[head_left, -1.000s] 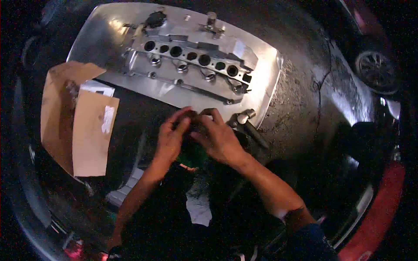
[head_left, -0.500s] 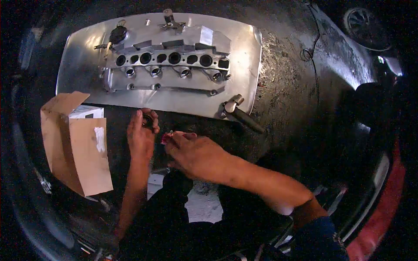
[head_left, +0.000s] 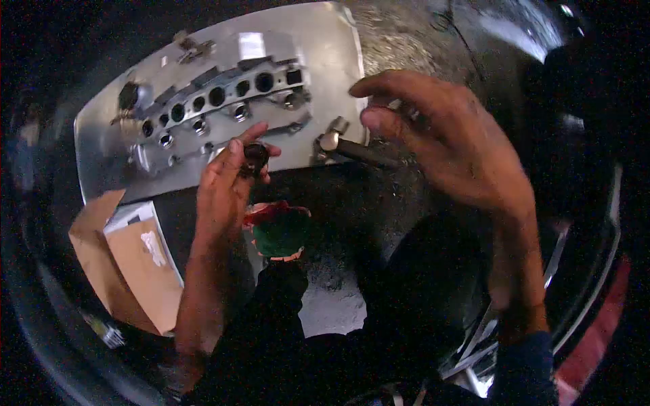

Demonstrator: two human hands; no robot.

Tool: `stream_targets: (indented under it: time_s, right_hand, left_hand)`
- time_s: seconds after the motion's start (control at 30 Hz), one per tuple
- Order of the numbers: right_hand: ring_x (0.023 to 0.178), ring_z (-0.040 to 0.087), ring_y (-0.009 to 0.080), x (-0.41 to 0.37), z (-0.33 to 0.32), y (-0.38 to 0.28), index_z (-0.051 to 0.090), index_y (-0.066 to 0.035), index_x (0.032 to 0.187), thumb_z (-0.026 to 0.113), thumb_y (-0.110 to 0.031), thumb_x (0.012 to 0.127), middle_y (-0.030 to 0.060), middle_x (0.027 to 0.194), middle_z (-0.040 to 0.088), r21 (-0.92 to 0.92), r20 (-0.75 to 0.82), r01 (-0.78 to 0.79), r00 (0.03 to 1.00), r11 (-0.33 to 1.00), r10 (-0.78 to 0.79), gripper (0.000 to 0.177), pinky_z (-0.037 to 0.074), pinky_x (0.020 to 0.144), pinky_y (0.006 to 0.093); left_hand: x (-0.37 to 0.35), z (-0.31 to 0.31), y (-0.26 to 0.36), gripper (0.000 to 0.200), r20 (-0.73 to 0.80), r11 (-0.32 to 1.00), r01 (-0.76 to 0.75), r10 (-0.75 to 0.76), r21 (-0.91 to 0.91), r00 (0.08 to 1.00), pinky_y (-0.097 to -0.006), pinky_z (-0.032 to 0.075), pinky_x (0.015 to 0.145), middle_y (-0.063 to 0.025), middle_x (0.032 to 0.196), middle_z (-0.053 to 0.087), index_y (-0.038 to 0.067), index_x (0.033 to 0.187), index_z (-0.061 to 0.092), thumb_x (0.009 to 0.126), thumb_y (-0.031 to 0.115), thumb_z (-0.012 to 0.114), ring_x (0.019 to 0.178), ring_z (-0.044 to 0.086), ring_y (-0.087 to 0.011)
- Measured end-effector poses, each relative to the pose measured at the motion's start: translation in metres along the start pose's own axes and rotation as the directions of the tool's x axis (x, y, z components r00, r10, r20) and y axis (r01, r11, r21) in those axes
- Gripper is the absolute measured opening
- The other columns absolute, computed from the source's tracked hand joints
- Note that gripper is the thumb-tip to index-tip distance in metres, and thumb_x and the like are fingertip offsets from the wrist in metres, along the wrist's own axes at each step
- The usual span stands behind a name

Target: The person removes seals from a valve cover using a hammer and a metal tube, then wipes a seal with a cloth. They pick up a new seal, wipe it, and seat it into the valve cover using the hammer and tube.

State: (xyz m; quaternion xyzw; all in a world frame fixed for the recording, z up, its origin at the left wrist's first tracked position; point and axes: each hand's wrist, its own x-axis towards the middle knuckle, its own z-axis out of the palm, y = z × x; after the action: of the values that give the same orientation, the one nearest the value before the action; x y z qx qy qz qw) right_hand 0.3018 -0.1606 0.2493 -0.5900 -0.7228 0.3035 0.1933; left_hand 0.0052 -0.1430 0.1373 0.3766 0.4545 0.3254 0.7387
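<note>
My left hand (head_left: 227, 179) grips a small dark round part (head_left: 254, 160) between thumb and fingers, just off the near edge of the metal sheet. My right hand (head_left: 450, 135) is raised on the right with thumb and fingers apart and nothing seen between them. A hammer (head_left: 365, 153) lies below and left of it, its head on the sheet's corner. Under my left hand, near my legs, lies a red and green rag (head_left: 281, 230). Beyond the hands, a cast metal engine cover (head_left: 223, 101) with a row of ports rests on the sheet (head_left: 101, 159).
An open cardboard box (head_left: 145, 271) stands at the left, a white item (head_left: 132, 214) inside it. Dark, rough ground (head_left: 399, 40) surrounds the metal sheet. A thin cable (head_left: 467, 51) lies at the upper right. Something red (head_left: 596, 331) shows at the lower right edge.
My right hand has let go of the reddish cloth and swung up and right, opening. The rag now lies by my legs. My left hand keeps the round part; the view has shifted and tilted.
</note>
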Motion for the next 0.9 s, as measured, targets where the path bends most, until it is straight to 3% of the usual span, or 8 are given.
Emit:
stream_targets:
  time_s: [0.1, 0.13, 0.27, 0.47, 0.57, 0.67, 0.8, 0.9]
  right_hand:
    - [0.094, 0.072, 0.0345, -0.030, -0.032, 0.020, 0.067, -0.004, 0.125, 0.073, -0.023, 0.096, 0.0167, 0.105, 0.070, -0.219, -0.052, 0.087, 0.994, 0.972, -0.100, 0.035, 0.057, 0.082, 0.0428]
    - [0.105, 0.067, 0.0418, -0.038, -0.040, 0.022, 0.063, -0.007, 0.123, 0.061, -0.040, 0.102, 0.0190, 0.110, 0.069, -0.178, -0.111, 0.151, 0.979, 0.972, -0.172, 0.039, 0.054, 0.091, 0.0522]
    - [0.103, 0.067, 0.0395, -0.059, -0.072, 0.020, 0.063, -0.006, 0.123, 0.062, -0.040, 0.102, 0.0195, 0.109, 0.069, -0.151, -0.376, 0.260, 0.877, 0.954, -0.298, 0.040, 0.054, 0.089, 0.0513]
    - [0.095, 0.069, 0.0328, -0.152, -0.094, 0.044, 0.064, -0.004, 0.124, 0.062, -0.034, 0.103, 0.0159, 0.104, 0.071, -0.248, -0.645, -0.027, 0.750, 0.968, -0.144, 0.036, 0.055, 0.082, 0.0445]
    - [0.091, 0.069, 0.0295, -0.138, -0.038, 0.083, 0.064, -0.003, 0.124, 0.063, -0.031, 0.104, 0.0141, 0.102, 0.072, -0.223, -0.770, -0.245, 0.637, 0.944, -0.017, 0.035, 0.055, 0.079, 0.0411]
    - [0.086, 0.070, 0.0262, -0.215, 0.000, 0.066, 0.065, -0.002, 0.124, 0.063, -0.029, 0.104, 0.0123, 0.100, 0.072, -0.127, -0.921, -0.503, 0.381, 0.855, 0.087, 0.033, 0.055, 0.076, 0.0378]
    - [0.081, 0.070, 0.0218, -0.298, 0.078, 0.024, 0.066, -0.001, 0.125, 0.063, -0.025, 0.105, 0.0099, 0.097, 0.073, 0.200, -0.979, -0.722, -0.180, 0.662, 0.100, 0.031, 0.056, 0.072, 0.0332]
    - [0.069, 0.066, 0.0140, -0.320, 0.161, -0.012, 0.068, 0.001, 0.118, 0.052, -0.029, 0.112, 0.0065, 0.094, 0.072, 0.657, -0.643, -0.445, -0.753, 0.609, 0.143, 0.035, 0.050, 0.064, 0.0261]
  left_hand:
    - [0.020, 0.041, 0.041, 0.050, 0.249, 0.941, -0.152, 0.077, 0.301, 0.965, -0.0373, 0.051, 0.104, -0.0177, 0.132, 0.069, 0.001, 0.147, 0.057, 0.111, 0.035, 0.050, 0.118, 0.065, -0.0230]
    - [0.029, 0.057, 0.056, 0.051, 0.318, 0.949, -0.162, 0.071, 0.271, 0.945, -0.0401, 0.051, 0.106, -0.0188, 0.137, 0.067, 0.001, 0.149, 0.056, 0.109, 0.033, 0.056, 0.126, 0.063, -0.0265]
    - [0.087, 0.138, 0.111, 0.053, 0.678, 0.822, -0.507, 0.219, 0.259, 0.702, -0.0419, 0.050, 0.109, -0.0188, 0.145, 0.060, 0.006, 0.154, 0.049, 0.106, 0.025, 0.060, 0.130, 0.060, -0.0300]
    - [0.088, 0.289, 0.126, 0.076, 0.790, 0.294, -0.885, 0.409, 0.360, 0.457, -0.0459, 0.050, 0.109, -0.0240, 0.146, 0.056, -0.009, 0.154, 0.038, 0.100, 0.033, 0.068, 0.123, 0.064, -0.0328]
    - [0.179, 0.249, 0.077, 0.070, 0.909, 0.434, -0.848, 0.132, 0.304, 0.394, -0.0445, 0.052, 0.105, -0.0204, 0.139, 0.062, -0.009, 0.149, 0.047, 0.099, 0.035, 0.069, 0.118, 0.065, -0.0293]
    - [0.181, 0.251, 0.055, 0.064, 0.924, 0.571, -0.730, -0.288, 0.376, 0.251, -0.0415, 0.052, 0.101, -0.0171, 0.130, 0.067, -0.006, 0.145, 0.056, 0.098, 0.036, 0.070, 0.112, 0.067, -0.0258]
    - [0.206, 0.254, 0.004, 0.058, 0.831, 0.420, -0.801, -0.532, 0.426, 0.164, -0.0377, 0.050, 0.101, -0.0145, 0.123, 0.070, 0.001, 0.145, 0.059, 0.099, 0.033, 0.070, 0.111, 0.066, -0.0233]
    - [0.264, 0.211, -0.039, 0.051, 0.803, 0.280, -0.855, -0.550, 0.437, 0.230, -0.0363, 0.049, 0.102, -0.0132, 0.121, 0.070, 0.001, 0.144, 0.061, 0.101, 0.027, 0.067, 0.112, 0.065, -0.0221]
